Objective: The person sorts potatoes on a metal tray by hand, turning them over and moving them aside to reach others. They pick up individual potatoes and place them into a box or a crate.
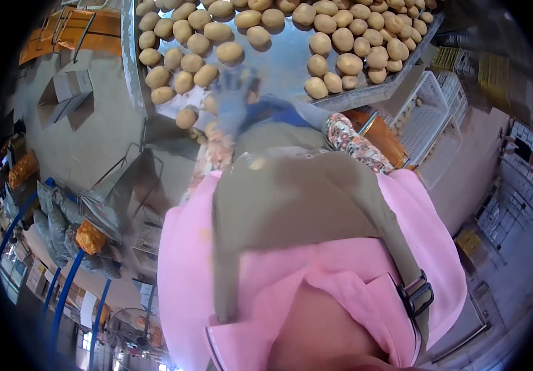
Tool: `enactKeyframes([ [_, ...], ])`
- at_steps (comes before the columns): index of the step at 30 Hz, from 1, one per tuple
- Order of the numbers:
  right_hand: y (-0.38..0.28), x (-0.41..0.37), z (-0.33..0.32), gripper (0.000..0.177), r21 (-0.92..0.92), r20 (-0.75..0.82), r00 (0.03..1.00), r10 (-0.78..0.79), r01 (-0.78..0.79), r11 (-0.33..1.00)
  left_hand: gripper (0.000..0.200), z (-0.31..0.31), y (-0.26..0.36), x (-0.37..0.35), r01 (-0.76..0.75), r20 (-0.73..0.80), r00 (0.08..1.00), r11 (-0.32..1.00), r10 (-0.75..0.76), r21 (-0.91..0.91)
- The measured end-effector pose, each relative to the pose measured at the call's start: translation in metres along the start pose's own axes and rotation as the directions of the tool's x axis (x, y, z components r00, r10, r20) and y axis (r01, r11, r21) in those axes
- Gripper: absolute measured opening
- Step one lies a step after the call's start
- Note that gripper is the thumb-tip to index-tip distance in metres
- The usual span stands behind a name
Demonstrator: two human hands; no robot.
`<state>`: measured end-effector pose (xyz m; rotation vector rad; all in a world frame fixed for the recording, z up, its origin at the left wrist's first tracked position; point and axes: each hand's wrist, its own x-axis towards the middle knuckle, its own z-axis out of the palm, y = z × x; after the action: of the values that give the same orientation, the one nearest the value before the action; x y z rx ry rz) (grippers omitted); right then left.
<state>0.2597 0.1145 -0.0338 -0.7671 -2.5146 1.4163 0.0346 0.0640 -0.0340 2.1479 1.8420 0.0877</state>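
My left hand [232,102], in a grey-blue glove, reaches over the near edge of a metal sorting table [282,65], its fingers spread and a little blurred. Just right of those fingers a small brownish patch shows, too blurred to name. Potatoes [230,52] lie loose beyond and left of this hand. My right hand [313,115], gloved too, is held low in front of the apron [303,185], with its fingers hidden. Between both hands is bunched blue material [275,112]. A denser group of potatoes [342,39] covers the table's right side.
A white plastic crate [424,114] with small potatoes stands at the right, beside an orange bag [381,139]. On the floor at left is an open cardboard box [65,96]. Filled sacks [56,213] and blue rails [68,287] are at lower left.
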Motion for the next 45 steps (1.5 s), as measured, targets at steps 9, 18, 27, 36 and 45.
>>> enactKeyframes([
  [9, 0.042, -0.063, -0.073, 0.085, -0.213, -0.585, 0.478, 0.655, -0.87, 0.445, 0.072, -0.003, -0.06, -0.107, 0.363, -0.152, 0.919, 0.931, -0.364, -0.035],
  [18, -0.06, 0.078, -0.025, 0.061, 0.214, 0.201, 0.969, 0.143, -0.186, 0.959, 0.073, -0.034, -0.153, 0.028, 0.555, -0.393, 0.691, 0.794, -0.607, -0.249],
  [27, 0.077, 0.171, -0.163, 0.068, -0.441, -0.697, 0.695, 0.176, -0.609, 0.66, 0.076, -0.018, -0.053, -0.041, 0.446, -0.025, 0.895, 0.895, -0.445, 0.024],
  [36, -0.029, 0.134, -0.033, 0.058, -0.513, -0.023, 0.977, 0.214, -0.196, 0.836, 0.078, 0.001, -0.043, -0.131, 0.612, -0.01, 0.774, 0.751, -0.633, -0.248],
  [45, 0.062, -0.043, -0.111, 0.037, 0.003, -0.333, 0.711, 0.62, -0.656, 0.754, 0.067, 0.003, -0.018, -0.132, 0.615, -0.27, 0.673, 0.724, -0.688, -0.313],
])
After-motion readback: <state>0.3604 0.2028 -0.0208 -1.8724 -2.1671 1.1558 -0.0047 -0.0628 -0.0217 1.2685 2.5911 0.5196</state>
